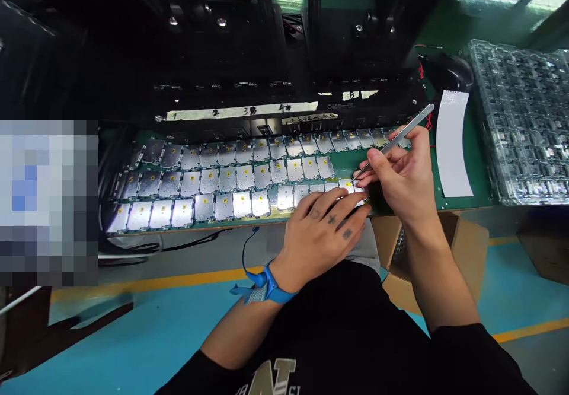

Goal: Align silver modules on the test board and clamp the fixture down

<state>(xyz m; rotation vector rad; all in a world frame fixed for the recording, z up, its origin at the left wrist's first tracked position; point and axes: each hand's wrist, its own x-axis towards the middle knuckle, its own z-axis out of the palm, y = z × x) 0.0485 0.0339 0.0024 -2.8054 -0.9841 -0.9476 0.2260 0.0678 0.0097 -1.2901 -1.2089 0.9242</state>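
Three rows of silvery boards [245,178], many with small yellow marks, lie along the front of the green work surface [349,161]. My right hand [402,172] grips metal tweezers [400,138] at the right end of the rows. The tweezers' tip points down at a board with a yellow square [345,184] in the front row. My left hand [326,229], with a blue wrist strap [273,285], lies palm down over the right end of that row. Its fingers are spread a little and cover parts of several boards.
Behind the rows stands a black machine [249,63] with numbered tape. A white paper strip [453,146], a black mouse [448,72] and stacked clear trays [528,122] are at the right. Below the edge sits an open cardboard box [471,252]. Black cables [195,241] hang at the left.
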